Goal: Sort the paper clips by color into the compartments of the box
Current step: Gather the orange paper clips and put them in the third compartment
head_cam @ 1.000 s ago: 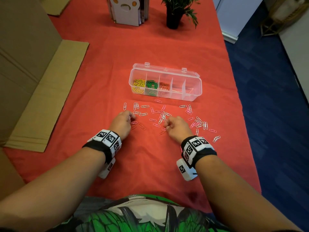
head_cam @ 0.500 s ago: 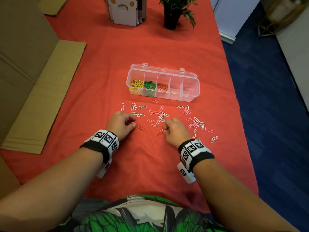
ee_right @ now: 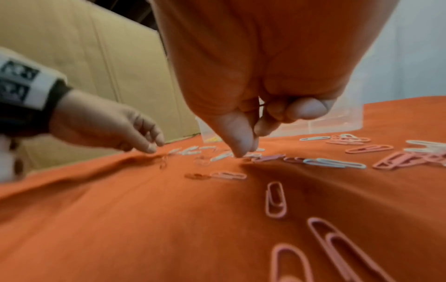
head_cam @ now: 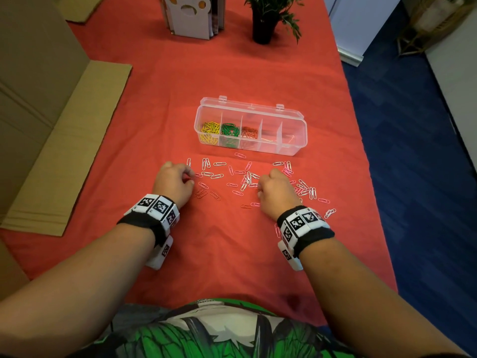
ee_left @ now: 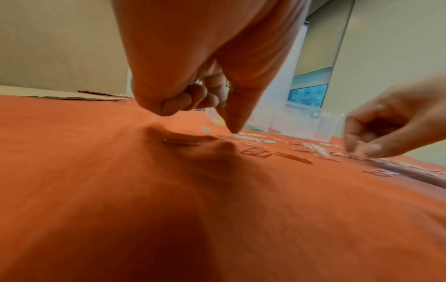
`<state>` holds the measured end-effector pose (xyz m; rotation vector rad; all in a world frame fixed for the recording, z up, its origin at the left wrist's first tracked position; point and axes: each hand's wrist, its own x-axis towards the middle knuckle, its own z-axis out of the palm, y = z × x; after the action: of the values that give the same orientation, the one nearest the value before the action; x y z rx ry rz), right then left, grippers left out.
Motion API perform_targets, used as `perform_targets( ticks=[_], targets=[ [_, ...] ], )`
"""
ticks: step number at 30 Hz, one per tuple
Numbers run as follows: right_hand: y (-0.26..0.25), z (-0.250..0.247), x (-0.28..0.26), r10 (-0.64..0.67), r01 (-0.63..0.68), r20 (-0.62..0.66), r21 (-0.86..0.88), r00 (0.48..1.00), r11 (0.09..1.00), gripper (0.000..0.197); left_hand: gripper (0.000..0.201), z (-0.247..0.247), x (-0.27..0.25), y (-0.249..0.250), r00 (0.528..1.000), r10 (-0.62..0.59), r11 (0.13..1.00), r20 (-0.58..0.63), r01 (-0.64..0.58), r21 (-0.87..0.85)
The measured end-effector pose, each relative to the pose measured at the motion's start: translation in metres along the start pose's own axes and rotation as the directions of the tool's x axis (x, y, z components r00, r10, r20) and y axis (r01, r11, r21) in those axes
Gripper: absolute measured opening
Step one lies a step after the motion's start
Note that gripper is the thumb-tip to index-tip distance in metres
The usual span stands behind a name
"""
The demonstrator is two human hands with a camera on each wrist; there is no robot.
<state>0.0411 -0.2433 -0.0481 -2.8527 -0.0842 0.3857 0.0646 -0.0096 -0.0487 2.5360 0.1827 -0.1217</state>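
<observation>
A clear compartment box (head_cam: 291, 148) lies open on the red cloth, holding yellow clips (head_cam: 210, 129), green clips (head_cam: 229, 130) and red clips (head_cam: 249, 132) in its three left sections. Loose pink and white clips (head_cam: 302, 188) are scattered in front of it, with a few red clips (head_cam: 202, 193) near my left hand (head_cam: 189, 177). That hand's fingers are curled, a red clip shows at them, and its thumb (ee_left: 233, 127) touches the cloth. My right hand (head_cam: 260, 186) pinches a clip on the cloth between thumb (ee_right: 237, 145) and forefinger.
Flat cardboard (head_cam: 64, 140) lies along the table's left side. A paw-print book holder (head_cam: 191, 16) and a potted plant (head_cam: 262, 29) stand at the far end. The table's right edge drops to blue floor (head_cam: 413, 151).
Both hands have edged away from me into the scattered clips. The left hand has also shifted a little to the left.
</observation>
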Motion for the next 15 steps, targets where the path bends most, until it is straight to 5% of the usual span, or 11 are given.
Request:
perform_targets(
  ticks=[5,15],
  targets=[
    [-0.007,0.002,0.001,-0.072,0.065,-0.028,-0.195,0.997,0.979,0.024,0.022,0.009,-0.016,0.002,0.99,0.027,0.99,0.136,-0.045,0.131],
    [-0.011,0.001,0.0,-0.055,0.072,0.073,-0.264,0.996,0.962,0.031,0.014,0.02,-0.028,-0.006,0.972,0.072,0.987,0.224,-0.103,0.126]
  ],
)
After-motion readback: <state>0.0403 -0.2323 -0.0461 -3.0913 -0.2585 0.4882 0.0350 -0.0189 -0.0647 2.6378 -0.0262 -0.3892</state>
